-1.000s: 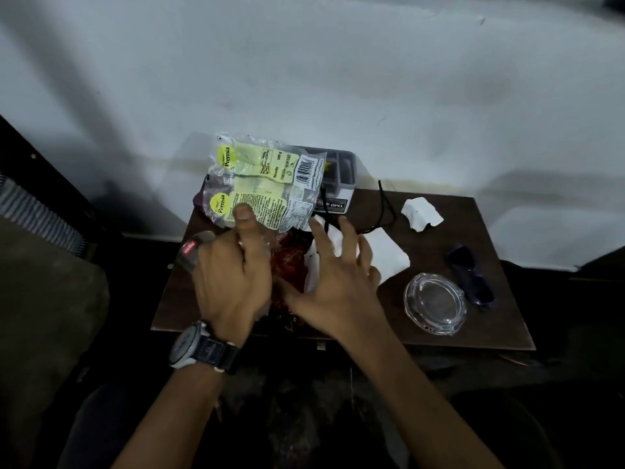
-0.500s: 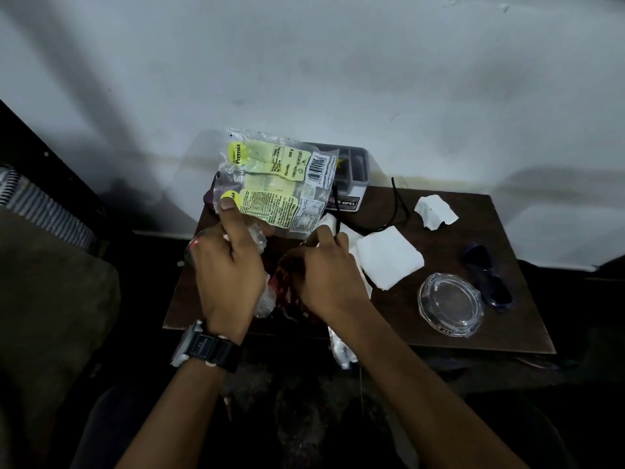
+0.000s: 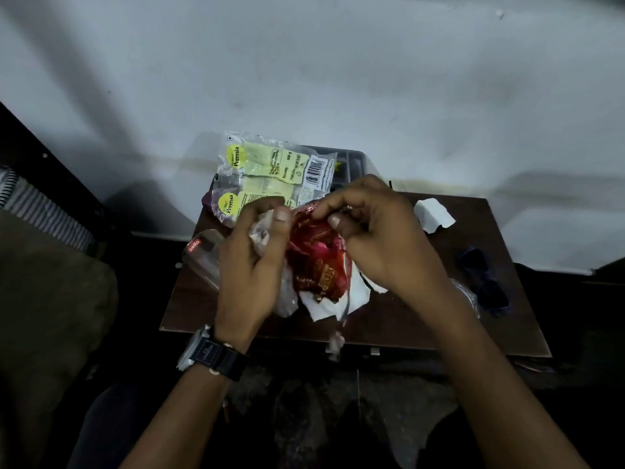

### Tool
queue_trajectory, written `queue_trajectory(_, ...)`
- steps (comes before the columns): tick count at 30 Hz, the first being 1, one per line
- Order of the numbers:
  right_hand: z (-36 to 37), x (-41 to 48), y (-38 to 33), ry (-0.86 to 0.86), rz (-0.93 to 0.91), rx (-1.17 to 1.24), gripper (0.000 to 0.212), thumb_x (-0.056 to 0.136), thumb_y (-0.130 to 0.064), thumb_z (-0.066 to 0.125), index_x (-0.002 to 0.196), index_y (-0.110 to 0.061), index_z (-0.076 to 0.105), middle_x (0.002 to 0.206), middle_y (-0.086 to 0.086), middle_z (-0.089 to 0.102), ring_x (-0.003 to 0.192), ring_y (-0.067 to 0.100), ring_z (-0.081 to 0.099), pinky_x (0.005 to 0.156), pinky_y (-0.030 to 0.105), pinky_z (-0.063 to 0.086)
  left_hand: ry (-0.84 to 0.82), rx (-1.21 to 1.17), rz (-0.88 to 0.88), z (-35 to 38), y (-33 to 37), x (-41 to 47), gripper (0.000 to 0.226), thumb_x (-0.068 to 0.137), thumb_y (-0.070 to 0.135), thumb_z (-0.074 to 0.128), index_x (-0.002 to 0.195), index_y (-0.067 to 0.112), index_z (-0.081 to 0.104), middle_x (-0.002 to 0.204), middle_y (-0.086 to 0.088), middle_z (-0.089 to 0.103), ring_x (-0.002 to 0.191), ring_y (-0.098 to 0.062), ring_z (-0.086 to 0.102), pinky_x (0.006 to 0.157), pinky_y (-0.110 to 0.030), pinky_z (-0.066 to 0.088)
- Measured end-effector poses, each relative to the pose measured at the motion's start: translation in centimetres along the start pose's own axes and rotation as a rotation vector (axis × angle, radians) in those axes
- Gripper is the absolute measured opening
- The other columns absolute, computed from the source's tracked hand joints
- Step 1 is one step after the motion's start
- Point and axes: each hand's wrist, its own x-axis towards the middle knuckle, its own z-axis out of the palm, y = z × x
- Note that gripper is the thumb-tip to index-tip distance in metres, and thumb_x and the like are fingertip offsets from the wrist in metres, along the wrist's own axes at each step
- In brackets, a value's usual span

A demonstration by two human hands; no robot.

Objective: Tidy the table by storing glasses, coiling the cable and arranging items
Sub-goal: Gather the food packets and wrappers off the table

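Observation:
Both my hands are raised over the small dark table [image 3: 406, 330]. My left hand [image 3: 252, 262] pinches crumpled clear plastic and the left edge of a red snack packet [image 3: 316, 262]. The packet's top right edge is gripped by my right hand [image 3: 382, 242]. A yellow-green labelled clear packet [image 3: 270, 170] sits just behind my fingers, in front of a dark box [image 3: 351, 160]. White tissue [image 3: 324, 308] lies under the red packet. Dark sunglasses [image 3: 483, 282] rest at the table's right side. The cable is mostly hidden behind my right hand.
A clear glass container with a red label [image 3: 201, 257] lies at the table's left edge. A crumpled white paper [image 3: 433, 214] sits at the back right. A clear round ashtray [image 3: 468, 296] peeks out past my right wrist. A cushion is at far left.
Both hands rose from the tabletop and lifted the red packet. My left hand let go of the yellow-green packet and now pinches plastic and the red packet.

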Motion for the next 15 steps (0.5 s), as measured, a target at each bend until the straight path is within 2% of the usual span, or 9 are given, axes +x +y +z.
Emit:
queue_trajectory(2, -0.2, -0.1, -0.9, 0.02, 0.026, 0.165, 0.043, 0.092, 0.007, 0.065, 0.097, -0.034, 0.077, 0.112, -0.004, 0.067, 0.101, 0.007, 0.069, 0.093, 0.026, 0.057, -0.134, -0.109, -0.026, 0.6, 0.5, -0.4, 0.038, 0.093, 0.065, 0.059, 0.124, 0.042, 0.062, 0.117, 0.031, 0.071, 0.111, 0.011, 0.064, 0.087, -0.004, 0.047)
queue_trajectory(4, 0.2, -0.2, -1.4, 0.061, 0.057, 0.289, 0.046, 0.092, 0.009, 0.064, 0.112, -0.031, 0.077, 0.114, 0.0, 0.069, 0.105, 0.015, 0.071, 0.097, 0.033, 0.058, -0.221, -0.214, -0.049, 1.2, 0.5, -0.6, 0.064, 0.084, 0.064, 0.073, 0.138, 0.033, 0.058, 0.129, 0.018, 0.071, 0.121, 0.0, 0.066, 0.095, -0.014, 0.051)
queue_trajectory(6, 0.6, -0.3, -1.7, 0.114, 0.099, 0.432, 0.043, 0.093, 0.012, 0.063, 0.115, -0.023, 0.078, 0.112, 0.006, 0.074, 0.1, 0.02, 0.075, 0.087, 0.033, 0.062, -0.316, -0.251, -0.045, 1.7, 0.4, -0.7, 0.093, 0.073, 0.047, 0.09, 0.15, 0.017, 0.046, 0.136, 0.004, 0.069, 0.128, -0.011, 0.065, 0.103, -0.025, 0.052)
queue_trajectory(8, 0.7, -0.2, -1.9, 0.124, 0.148, 0.602, 0.035, 0.092, 0.014, 0.064, 0.102, -0.015, 0.08, 0.099, 0.003, 0.079, 0.086, 0.013, 0.077, 0.074, 0.024, 0.062, -0.374, -0.251, -0.016, 2.1, 0.4, -0.7, 0.111, 0.064, 0.022, 0.098, 0.156, 0.01, 0.035, 0.142, -0.001, 0.064, 0.134, -0.014, 0.06, 0.106, -0.026, 0.05)
queue_trajectory(11, 0.8, -0.1, -1.9, 0.054, 0.235, 0.795, 0.034, 0.09, 0.016, 0.064, 0.085, -0.015, 0.078, 0.084, 0.002, 0.077, 0.077, 0.015, 0.075, 0.074, 0.026, 0.062, -0.317, -0.267, 0.01, 2.1, 0.1, -0.7, 0.105, 0.076, -0.003, 0.087, 0.16, 0.016, 0.027, 0.148, 0.011, 0.059, 0.136, -0.01, 0.058, 0.104, -0.024, 0.051)
queue_trajectory(13, 0.6, -0.2, -1.6, 0.026, 0.209, 0.848, 0.036, 0.09, 0.015, 0.064, 0.083, -0.017, 0.078, 0.086, 0.001, 0.078, 0.082, 0.016, 0.074, 0.079, 0.028, 0.062, -0.233, -0.334, -0.041, 1.9, 0.2, -0.2, 0.101, 0.081, -0.017, 0.072, 0.162, 0.022, 0.026, 0.152, 0.009, 0.055, 0.135, -0.016, 0.06, 0.1, -0.031, 0.056)
queue_trajectory(15, 0.3, -0.8, -0.9, 0.059, 0.127, 0.756, 0.034, 0.091, 0.013, 0.064, 0.091, -0.018, 0.078, 0.095, 0.003, 0.079, 0.087, 0.02, 0.075, 0.083, 0.031, 0.062, -0.129, -0.43, -0.101, 1.5, 0.3, 0.4, 0.101, 0.077, -0.019, 0.068, 0.161, 0.023, 0.028, 0.149, 0.012, 0.059, 0.131, -0.019, 0.063, 0.097, -0.037, 0.059)
